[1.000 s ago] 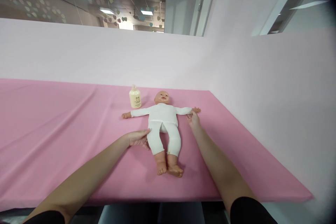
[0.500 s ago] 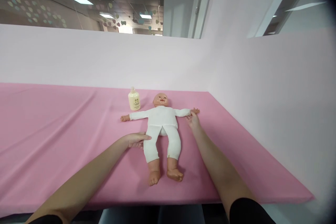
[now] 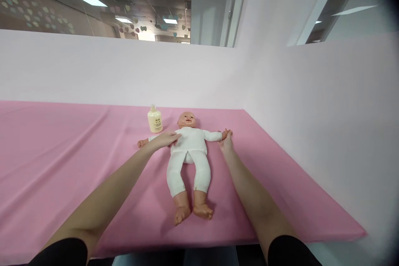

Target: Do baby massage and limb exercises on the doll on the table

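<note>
A baby doll (image 3: 190, 143) in a white cloth body lies on its back, arms spread, feet toward me. My left hand (image 3: 168, 139) rests on the side of its chest near the shoulder, fingers stretched out and flat; the forearm covers part of the doll's arm on that side. My right hand (image 3: 226, 141) is closed around the doll's other hand (image 3: 225, 133), at the end of its outstretched arm. Beside the doll's head stands a pump-less looking bottle of pale yellow liquid (image 3: 155, 120), upright, with a small printed label.
A pink cover (image 3: 77, 166) with soft folds lies over the table. White walls (image 3: 124, 75) rise behind and to the right, with windows (image 3: 99, 8) above. The table's front edge runs just before my legs.
My left hand has moved from the doll's thigh up to its chest. My right hand has shifted from the doll's wrist onto its hand. The view has turned slightly right.
</note>
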